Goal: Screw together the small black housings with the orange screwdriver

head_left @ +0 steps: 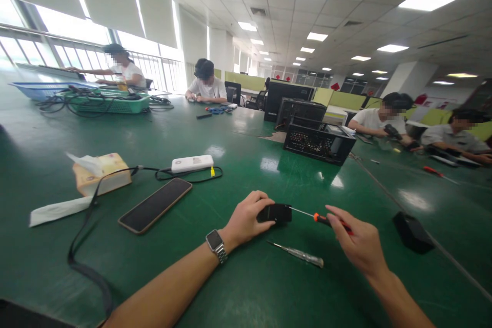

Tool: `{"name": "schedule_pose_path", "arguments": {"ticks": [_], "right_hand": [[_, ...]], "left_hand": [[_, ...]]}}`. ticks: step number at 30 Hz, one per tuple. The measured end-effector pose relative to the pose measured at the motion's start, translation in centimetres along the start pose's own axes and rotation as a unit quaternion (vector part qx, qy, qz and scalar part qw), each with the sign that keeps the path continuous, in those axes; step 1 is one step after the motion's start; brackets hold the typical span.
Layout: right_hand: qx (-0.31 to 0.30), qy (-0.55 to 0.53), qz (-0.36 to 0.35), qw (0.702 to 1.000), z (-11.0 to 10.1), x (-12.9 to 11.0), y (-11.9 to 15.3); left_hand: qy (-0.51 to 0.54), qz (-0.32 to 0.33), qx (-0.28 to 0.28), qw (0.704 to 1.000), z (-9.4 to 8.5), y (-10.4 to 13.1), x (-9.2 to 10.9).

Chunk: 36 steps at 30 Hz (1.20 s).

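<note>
My left hand (251,218), with a watch on its wrist, is closed around the left end of a small flat black case (280,213) on the green table. In my right hand (357,238) is a screwdriver (321,219) with an orange and black handle. Its thin shaft points left, and the tip meets or nearly meets the right edge of the case; exact contact is too small to tell. Between my hands and nearer to me lies a second screwdriver (298,253) with a clear handle. The left part of the case is hidden by my fingers.
To the left lie a phone (156,206), a white power bank (192,163) with a cable, and a tissue pack (102,174). A black block (413,232) sits at right. Beyond stand an open computer case (319,141) and a green basket (107,103) of cables. Several people work around the table.
</note>
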State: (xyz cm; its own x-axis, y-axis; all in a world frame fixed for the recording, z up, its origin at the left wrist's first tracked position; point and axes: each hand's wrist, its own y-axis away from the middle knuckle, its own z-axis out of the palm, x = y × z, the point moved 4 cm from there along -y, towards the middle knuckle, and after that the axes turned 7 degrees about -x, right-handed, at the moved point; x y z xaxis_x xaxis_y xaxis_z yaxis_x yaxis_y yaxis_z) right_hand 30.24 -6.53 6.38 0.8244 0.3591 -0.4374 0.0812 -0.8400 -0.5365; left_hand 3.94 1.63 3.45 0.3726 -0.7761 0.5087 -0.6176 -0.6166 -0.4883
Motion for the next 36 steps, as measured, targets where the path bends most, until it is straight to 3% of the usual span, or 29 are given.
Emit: {"name": "schedule_pose_path", "arguments": {"ticks": [6, 12, 26, 36], "right_hand": [[-0.018, 0.004, 0.028, 0.999, 0.2, -0.8, -0.1], [-0.07, -0.011, 0.006, 0.997, 1.3, -1.7, -0.2], [-0.057, 0.051, -0.03, 0.997, 1.3, -2.9, 0.0], [-0.078, 0.025, 0.046, 0.996, 1.5, -1.9, -0.1]], "left_hand": [[0.001, -0.014, 0.013, 1.0, 0.1, 0.1, -0.3], [0.002, -0.023, 0.021, 1.0, 0.0, 0.1, -0.5], [0.006, -0.024, 0.02, 0.999, 0.0, 0.1, -0.3], [0.006, -0.025, 0.018, 1.0, -0.1, 0.1, -0.4]]}}
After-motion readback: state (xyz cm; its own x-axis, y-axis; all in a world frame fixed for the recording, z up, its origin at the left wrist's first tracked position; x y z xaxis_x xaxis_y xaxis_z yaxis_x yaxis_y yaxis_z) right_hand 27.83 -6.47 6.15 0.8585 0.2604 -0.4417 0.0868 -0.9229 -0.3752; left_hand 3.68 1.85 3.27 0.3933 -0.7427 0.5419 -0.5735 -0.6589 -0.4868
